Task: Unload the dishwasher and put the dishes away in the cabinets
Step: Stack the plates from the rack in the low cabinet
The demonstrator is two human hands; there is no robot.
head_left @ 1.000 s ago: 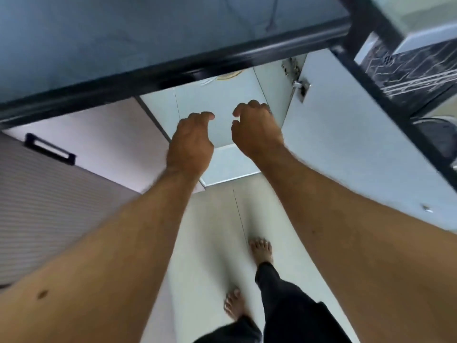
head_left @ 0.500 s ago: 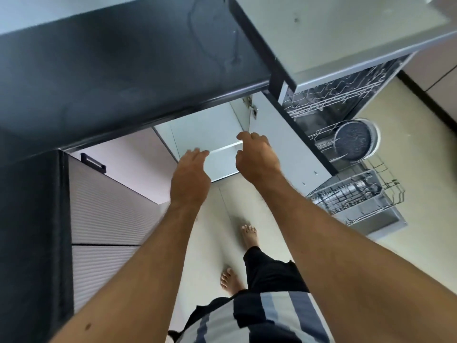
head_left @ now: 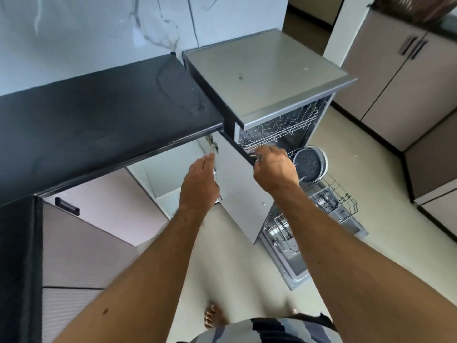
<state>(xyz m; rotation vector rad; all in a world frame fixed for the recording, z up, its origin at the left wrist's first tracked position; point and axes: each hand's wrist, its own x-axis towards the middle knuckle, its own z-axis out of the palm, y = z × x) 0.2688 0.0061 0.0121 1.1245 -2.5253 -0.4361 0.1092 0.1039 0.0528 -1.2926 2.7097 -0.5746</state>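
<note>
Right hand (head_left: 273, 169) has moved from cabinet interior to the open door's (head_left: 241, 191) top edge, gripping it. Left hand (head_left: 199, 185) open, empty. Pan (head_left: 310, 164) on edge in dishwasher (head_left: 269, 75) rack, facing left. Black counter (head_left: 99, 115), tile floor.

My right hand (head_left: 273, 169) is curling its fingers over the top edge of the open cabinet door (head_left: 243, 194), gripping it, while my left hand (head_left: 200, 184) is hanging loose and empty in front of the open cabinet (head_left: 168, 177) under the black countertop (head_left: 99, 125). The dishwasher (head_left: 267, 78) is standing open just right of the door, lower rack (head_left: 329, 201) pulled out, a dark round pan (head_left: 309, 164) propped upright in it.
</note>
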